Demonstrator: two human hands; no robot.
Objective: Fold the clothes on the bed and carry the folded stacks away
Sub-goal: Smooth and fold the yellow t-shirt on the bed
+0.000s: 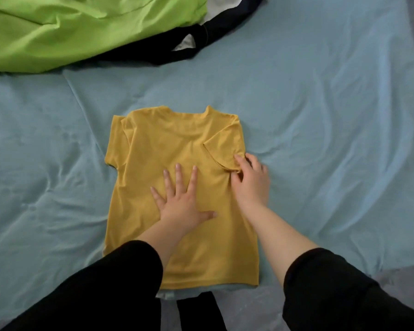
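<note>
- Far left, top: a lime-green garment (81, 27) lies crumpled and unfolded on the light-blue bed sheet (320, 103), with a black-and-white garment (201, 37) just beside it; both appear to await folding.
- Centre: the mustard-yellow T-shirt (177, 144) lies flat, collar away from the person, near the bed's near edge; its left sleeve is tucked inward.
- Left hand (182, 199): fingers spread, palm pressed flat on the shirt's middle, anchoring the cloth.
- Right hand (249, 180): thumb and fingers pinch the hem of the right sleeve (222, 146), which is folded across the chest.
- Technique, as judged: keep the left palm down while drawing the sleeve taut and square to the side edge, smoothing creases before the lengthwise fold.
</note>
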